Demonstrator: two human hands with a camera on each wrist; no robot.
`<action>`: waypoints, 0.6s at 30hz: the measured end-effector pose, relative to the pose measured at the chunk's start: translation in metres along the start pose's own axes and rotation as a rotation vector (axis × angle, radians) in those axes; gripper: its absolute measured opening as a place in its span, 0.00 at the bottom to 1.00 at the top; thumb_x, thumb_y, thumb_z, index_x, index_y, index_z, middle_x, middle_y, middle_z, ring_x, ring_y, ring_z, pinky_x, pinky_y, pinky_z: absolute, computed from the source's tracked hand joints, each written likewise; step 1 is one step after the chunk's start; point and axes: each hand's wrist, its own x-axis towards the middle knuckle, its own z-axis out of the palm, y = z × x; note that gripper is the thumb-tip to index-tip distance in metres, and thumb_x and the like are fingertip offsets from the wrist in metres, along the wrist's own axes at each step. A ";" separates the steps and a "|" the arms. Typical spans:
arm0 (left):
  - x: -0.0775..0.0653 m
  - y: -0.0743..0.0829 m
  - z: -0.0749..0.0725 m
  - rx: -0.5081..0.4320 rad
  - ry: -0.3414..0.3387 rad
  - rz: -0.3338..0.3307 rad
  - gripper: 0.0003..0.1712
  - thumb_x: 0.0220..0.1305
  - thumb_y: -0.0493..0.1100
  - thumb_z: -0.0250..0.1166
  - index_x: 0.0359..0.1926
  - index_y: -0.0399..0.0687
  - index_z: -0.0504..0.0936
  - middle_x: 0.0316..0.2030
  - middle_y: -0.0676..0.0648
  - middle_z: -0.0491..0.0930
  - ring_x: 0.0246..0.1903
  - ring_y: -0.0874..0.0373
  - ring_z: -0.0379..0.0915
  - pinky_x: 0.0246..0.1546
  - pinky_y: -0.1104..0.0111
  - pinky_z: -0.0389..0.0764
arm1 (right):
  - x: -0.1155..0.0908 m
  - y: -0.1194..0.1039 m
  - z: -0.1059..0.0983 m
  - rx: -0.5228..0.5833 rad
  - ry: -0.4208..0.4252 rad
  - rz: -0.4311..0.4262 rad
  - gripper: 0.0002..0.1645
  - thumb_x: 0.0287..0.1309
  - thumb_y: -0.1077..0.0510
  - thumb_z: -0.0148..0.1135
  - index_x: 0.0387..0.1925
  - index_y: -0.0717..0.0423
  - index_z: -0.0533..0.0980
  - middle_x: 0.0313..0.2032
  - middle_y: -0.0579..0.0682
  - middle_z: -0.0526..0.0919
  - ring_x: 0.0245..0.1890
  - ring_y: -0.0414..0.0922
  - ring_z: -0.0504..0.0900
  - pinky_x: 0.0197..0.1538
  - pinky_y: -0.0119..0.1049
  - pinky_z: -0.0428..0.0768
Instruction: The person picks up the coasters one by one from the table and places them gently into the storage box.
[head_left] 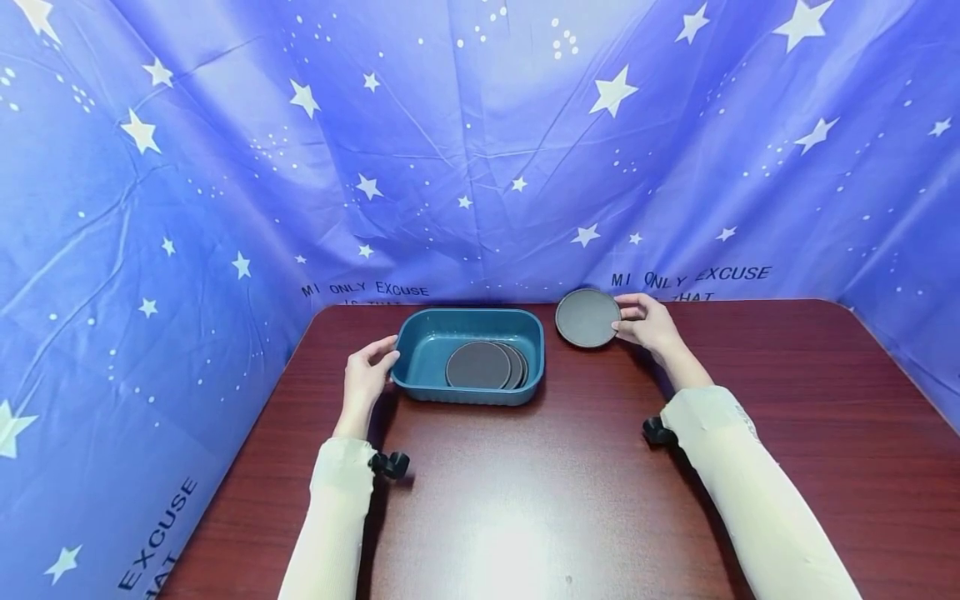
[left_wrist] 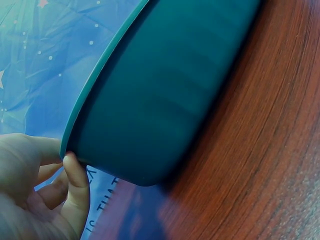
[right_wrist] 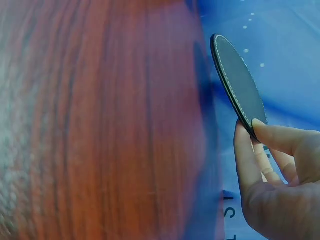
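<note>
A teal rectangular basin (head_left: 420, 354) stands near the table's back edge. Inside it, toward the right, several dark round coasters (head_left: 477, 365) lie overlapping. My left hand (head_left: 365, 379) pinches the basin's left rim between thumb and fingers; the left wrist view shows the rim (left_wrist: 82, 102) caught at the fingertips. To the right of the basin, my right hand (head_left: 651, 325) pinches another round coaster (head_left: 587, 318) by its right edge. In the right wrist view that coaster (right_wrist: 242, 82) is thin, with pale stitching round its border, and tilted above the table.
The reddish-brown wooden table (head_left: 600, 483) reflects a bright light near its front. A blue curtain (head_left: 465, 150) with white stars and printed words hangs behind the table and along both sides. Black clamps (head_left: 390, 465) are worn at both wrists.
</note>
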 end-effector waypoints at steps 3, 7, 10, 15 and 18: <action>0.000 0.000 0.000 -0.014 0.003 0.005 0.19 0.67 0.37 0.64 0.59 0.44 0.82 0.51 0.36 0.82 0.18 0.69 0.70 0.22 0.75 0.78 | -0.003 -0.004 -0.001 0.031 -0.003 -0.002 0.37 0.59 0.74 0.61 0.69 0.68 0.61 0.31 0.36 0.80 0.31 0.31 0.83 0.42 0.27 0.85; 0.000 -0.001 0.000 -0.029 0.003 -0.003 0.19 0.67 0.36 0.64 0.58 0.45 0.83 0.51 0.36 0.82 0.18 0.69 0.70 0.22 0.76 0.77 | -0.006 -0.010 -0.001 0.064 -0.010 -0.007 0.35 0.60 0.74 0.61 0.68 0.67 0.62 0.30 0.34 0.81 0.32 0.30 0.83 0.43 0.27 0.85; 0.001 -0.001 0.001 -0.027 0.000 -0.001 0.19 0.67 0.36 0.64 0.59 0.45 0.82 0.52 0.35 0.82 0.18 0.69 0.70 0.22 0.77 0.77 | -0.009 -0.013 -0.001 0.100 -0.016 -0.014 0.33 0.60 0.74 0.61 0.66 0.67 0.64 0.30 0.34 0.83 0.32 0.31 0.83 0.43 0.28 0.85; 0.001 -0.002 0.001 -0.023 0.004 -0.001 0.19 0.67 0.37 0.64 0.59 0.45 0.83 0.51 0.36 0.82 0.18 0.69 0.70 0.22 0.76 0.78 | -0.015 -0.018 0.000 0.169 -0.030 -0.011 0.28 0.60 0.74 0.61 0.61 0.61 0.68 0.30 0.35 0.84 0.32 0.32 0.84 0.42 0.27 0.85; 0.000 -0.001 0.001 -0.017 0.004 -0.004 0.19 0.67 0.37 0.64 0.59 0.45 0.83 0.52 0.36 0.82 0.19 0.69 0.70 0.23 0.76 0.78 | -0.018 -0.022 0.001 0.200 -0.032 -0.005 0.27 0.60 0.74 0.61 0.60 0.58 0.70 0.30 0.36 0.84 0.32 0.32 0.84 0.42 0.27 0.85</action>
